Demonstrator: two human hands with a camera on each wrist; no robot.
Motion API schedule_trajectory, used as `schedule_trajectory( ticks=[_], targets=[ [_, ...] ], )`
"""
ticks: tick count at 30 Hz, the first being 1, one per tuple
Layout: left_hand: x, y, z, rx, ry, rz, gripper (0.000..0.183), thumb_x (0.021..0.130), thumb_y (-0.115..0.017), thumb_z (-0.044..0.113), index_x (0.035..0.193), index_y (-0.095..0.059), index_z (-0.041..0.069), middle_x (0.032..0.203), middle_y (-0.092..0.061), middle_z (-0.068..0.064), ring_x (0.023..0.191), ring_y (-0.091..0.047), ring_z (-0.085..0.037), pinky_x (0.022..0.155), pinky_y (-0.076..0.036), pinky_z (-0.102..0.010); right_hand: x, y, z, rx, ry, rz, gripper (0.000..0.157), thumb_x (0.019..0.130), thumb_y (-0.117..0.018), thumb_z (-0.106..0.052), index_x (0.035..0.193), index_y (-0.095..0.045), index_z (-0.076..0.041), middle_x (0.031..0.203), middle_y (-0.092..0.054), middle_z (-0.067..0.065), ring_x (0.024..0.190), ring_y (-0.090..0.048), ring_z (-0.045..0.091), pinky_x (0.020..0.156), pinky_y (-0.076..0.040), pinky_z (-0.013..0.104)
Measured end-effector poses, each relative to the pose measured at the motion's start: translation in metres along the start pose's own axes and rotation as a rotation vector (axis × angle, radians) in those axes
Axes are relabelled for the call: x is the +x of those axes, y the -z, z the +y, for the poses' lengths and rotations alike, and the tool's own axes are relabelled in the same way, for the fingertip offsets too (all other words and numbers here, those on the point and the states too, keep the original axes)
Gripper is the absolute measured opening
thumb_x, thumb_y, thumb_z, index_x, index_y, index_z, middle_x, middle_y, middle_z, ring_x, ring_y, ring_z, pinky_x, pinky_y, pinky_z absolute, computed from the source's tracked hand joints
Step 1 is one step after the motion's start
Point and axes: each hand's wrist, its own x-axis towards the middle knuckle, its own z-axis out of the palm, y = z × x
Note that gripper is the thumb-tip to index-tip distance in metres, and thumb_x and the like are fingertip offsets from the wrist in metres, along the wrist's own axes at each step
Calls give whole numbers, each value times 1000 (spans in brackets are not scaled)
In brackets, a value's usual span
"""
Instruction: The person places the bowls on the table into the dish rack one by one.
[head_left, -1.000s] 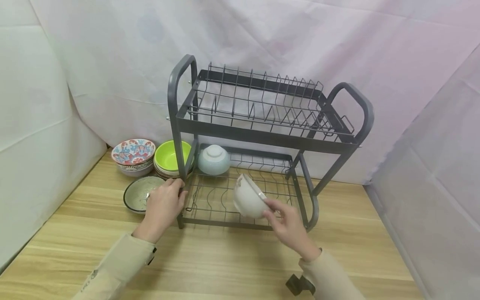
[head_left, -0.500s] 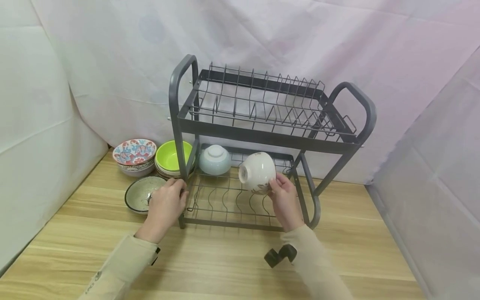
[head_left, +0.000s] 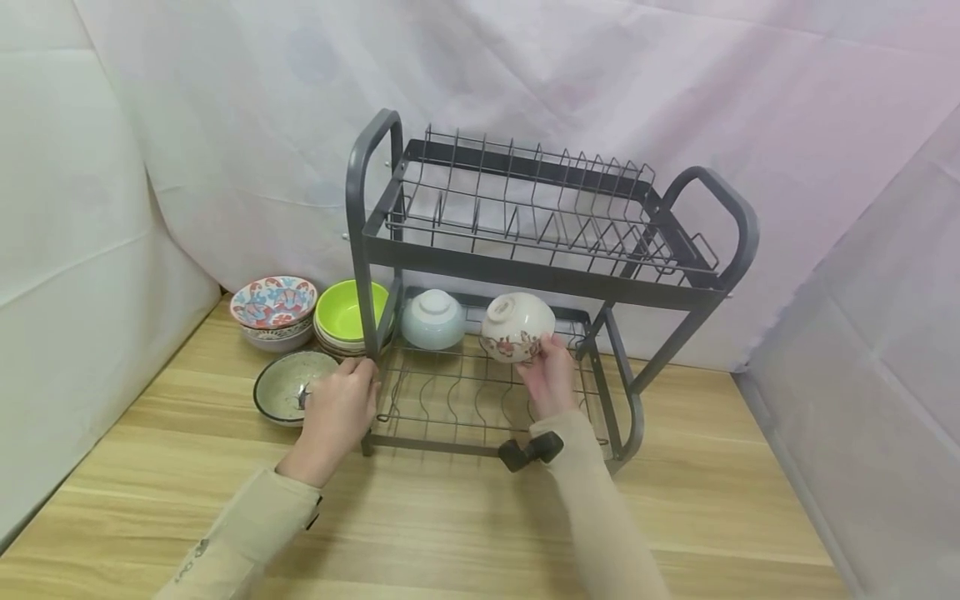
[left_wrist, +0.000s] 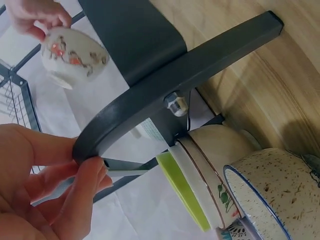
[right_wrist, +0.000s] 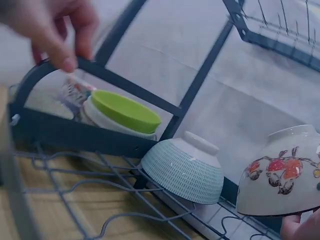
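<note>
floral bowl (head_left: 517,326) looked ceramic, breakable, glazed-slick | our right hand (head_left: 549,379) pinched its rim, upside-down | left hand (head_left: 339,408) gripped rack leg (head_left: 365,325)

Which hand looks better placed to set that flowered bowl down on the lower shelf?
The right hand, most likely. It already holds the flowered bowl upside down over the lower shelf, beside the pale blue bowl. The left hand is busy gripping the rack's front post.
</note>
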Motion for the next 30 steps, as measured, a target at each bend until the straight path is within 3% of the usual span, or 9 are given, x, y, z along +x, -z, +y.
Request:
schedule_trajectory(
  ticks=[3, 8, 13, 20, 30],
  targets=[
    [0, -2, 0, 11, -24, 20, 13, 70, -71, -1, 76, -59, -1, 72, -59, -15, 51, -57, -31, 40, -44, -39, 10, -1, 4, 51, -13, 33, 49, 99, -20, -17, 145, -4, -7, 147, -20, 14, 136, -20, 24, 110, -12, 46],
    [1, -5, 1, 43, -75, 60, 12, 71, -69, -2, 74, -58, -2, 71, -59, -17, 48, -56, -31, 37, -44, -39, 23, -3, 9, 118, -37, 120, 48, 99, -22, -16, 145, -9, -9, 145, -24, 14, 135, -24, 25, 110, -12, 47],
    [1, -7, 1, 49, -77, 65, 10, 73, -68, -2, 74, -58, -2, 71, -59, -17, 47, -56, -31, 36, -44, -39, 32, -3, 14, 201, -77, 163, 46, 99, -20, -17, 144, -12, -11, 146, -23, 13, 136, -21, 24, 111, -7, 45],
    [0, -7, 0, 47, -65, 62, 10, 72, -68, -2, 76, -59, -2, 73, -60, -18, 49, -56, -32, 37, -44, -40, 41, -2, 24, 305, -103, 156, 45, 99, -19, -19, 143, -14, -12, 146, -23, 9, 136, -21, 23, 111, -10, 42],
    [-2, -8, -1, 50, -90, 105, 10, 71, -68, -4, 74, -58, -3, 71, -59, -18, 43, -53, -28, 33, -41, -36, 44, -1, 35, 355, -116, 144, 47, 100, -19, -20, 145, -10, -11, 149, -19, 9, 137, -17, 23, 111, -5, 44]
  ],
)
